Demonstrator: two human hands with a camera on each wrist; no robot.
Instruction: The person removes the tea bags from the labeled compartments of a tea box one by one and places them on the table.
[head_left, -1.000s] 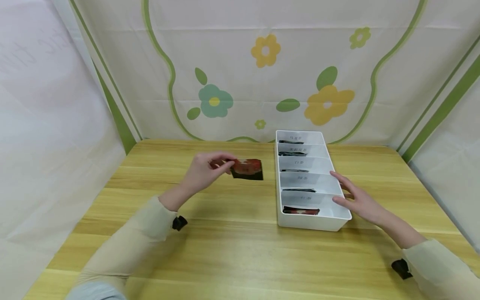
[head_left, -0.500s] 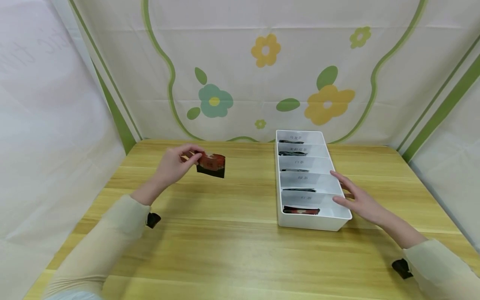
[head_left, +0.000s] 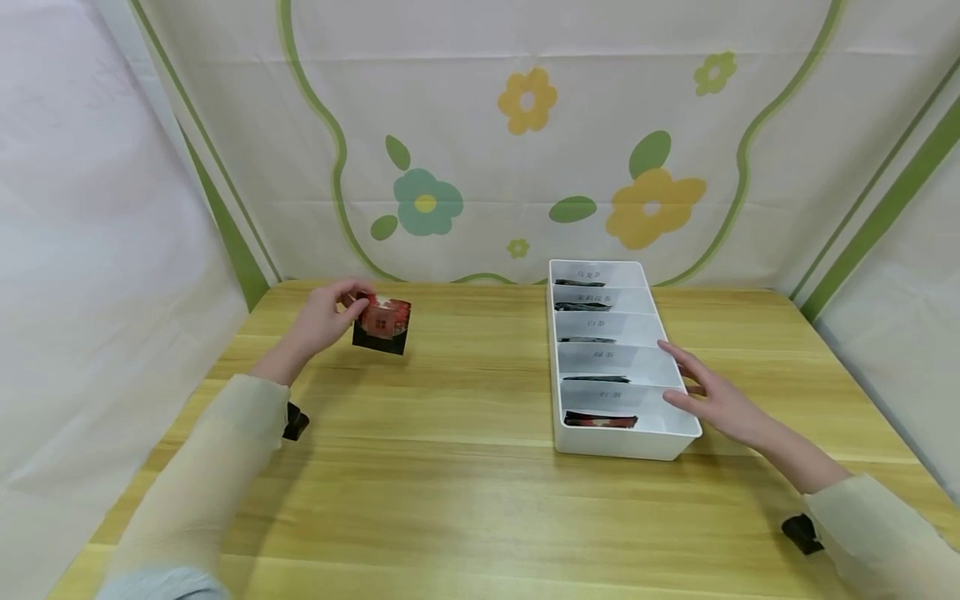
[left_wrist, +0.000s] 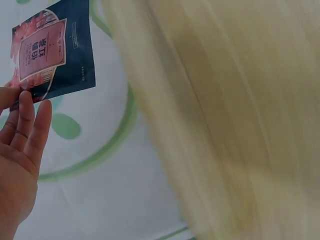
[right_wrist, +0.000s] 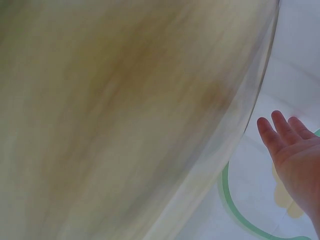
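Note:
My left hand (head_left: pixel 326 315) pinches a red and black tea bag packet (head_left: pixel 382 325) by its upper left corner, over the left back part of the table. In the left wrist view the packet (left_wrist: pixel 55 55) shows a pink label, held between thumb and fingers. A white divided box (head_left: pixel 622 447) stands to the right, several labelled compartments in a row. My right hand (head_left: pixel 723 408) rests against the box's right rim, fingers and thumb spread. The right wrist view shows that hand (right_wrist: pixel 300 162) with extended fingers; the box is out of sight there.
Red packets (head_left: pixel 600 420) lie in the box's nearest compartment, and darker packets (head_left: pixel 596 379) in those behind. The wooden table (head_left: pixel 465 500) ends at a flowered cloth backdrop (head_left: pixel 480 125). White cloth walls (head_left: pixel 97 250) stand at both sides.
My left hand has carried the tea bag packet leftward, away from the box, and the packet's printed face has turned more upright. The right hand and the box stay in place.

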